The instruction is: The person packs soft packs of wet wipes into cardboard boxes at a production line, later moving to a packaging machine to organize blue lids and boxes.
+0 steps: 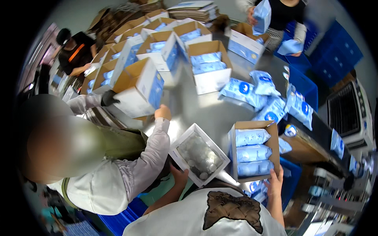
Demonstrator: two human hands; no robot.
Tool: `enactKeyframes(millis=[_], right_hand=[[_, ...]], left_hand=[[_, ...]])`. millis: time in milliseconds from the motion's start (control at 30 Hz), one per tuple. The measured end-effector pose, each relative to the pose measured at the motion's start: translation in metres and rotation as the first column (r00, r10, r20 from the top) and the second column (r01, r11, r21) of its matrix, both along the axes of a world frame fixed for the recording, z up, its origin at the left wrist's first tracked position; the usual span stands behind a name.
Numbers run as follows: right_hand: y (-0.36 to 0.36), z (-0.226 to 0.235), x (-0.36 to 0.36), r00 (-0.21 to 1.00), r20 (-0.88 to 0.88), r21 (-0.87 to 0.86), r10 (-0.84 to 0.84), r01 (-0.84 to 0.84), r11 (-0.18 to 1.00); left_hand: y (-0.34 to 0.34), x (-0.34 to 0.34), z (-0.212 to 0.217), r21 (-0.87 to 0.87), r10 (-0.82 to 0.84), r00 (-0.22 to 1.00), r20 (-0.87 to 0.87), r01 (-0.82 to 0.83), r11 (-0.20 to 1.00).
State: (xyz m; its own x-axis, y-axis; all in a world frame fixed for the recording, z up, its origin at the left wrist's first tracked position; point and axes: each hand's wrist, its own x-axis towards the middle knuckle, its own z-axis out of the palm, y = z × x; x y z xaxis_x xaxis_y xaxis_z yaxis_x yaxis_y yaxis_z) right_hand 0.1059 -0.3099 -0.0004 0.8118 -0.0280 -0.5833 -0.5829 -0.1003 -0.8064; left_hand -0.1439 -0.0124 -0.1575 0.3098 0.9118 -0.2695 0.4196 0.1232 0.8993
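Observation:
My right hand (275, 181) grips the near right corner of an open cardboard box (252, 125), which holds three light-blue soft packs (254, 153) in a column. To the left, my left hand (180, 176) is closed at the near left side of a white open box (182, 138), its fingers partly hidden. Inside that white box lie clear and whitish round pieces (203, 175), too blurred to name. Both boxes are at the near edge of a shiny metal table (201, 112). Loose light-blue packs (242, 93) lie beyond the cardboard box.
A co-worker (94, 177) close on my left handles a white carton (138, 88). Several filled cartons (208, 65) stand across the table. Another person (285, 15) at the far right holds blue packs. A conveyor (315, 137) with packs runs along the right, beside blue bins (303, 84).

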Motion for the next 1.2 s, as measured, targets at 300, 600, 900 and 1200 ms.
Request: enactKeyframes(millis=[300, 600, 900, 1200], right_hand=[[0.146, -0.054, 0.133, 0.894, 0.008, 0.171, 0.448, -0.442, 0.88], [0.4, -0.061, 0.093, 0.815, -0.165, 0.571, 0.556, -0.381, 0.727], [0.462, -0.079, 0.111, 0.717, 0.202, 0.516, 0.667, -0.657, 0.55], [-0.028, 0.034, 0.101, 0.539, 0.726, -0.649, 0.427, 0.331, 0.685]], left_hand=[[0.002, -0.012, 0.011, -0.353, -0.097, 0.995, 0.016, 0.096, 0.931], [-0.018, -0.038, 0.004, -0.292, -0.061, 0.998, 0.025, 0.066, 0.954], [0.012, 0.014, 0.012, -0.281, -0.224, 0.97, -0.1, 0.188, 0.941], [0.044, 0.029, -0.061, -0.098, -0.177, 0.931, 0.318, 0.218, 0.971]])
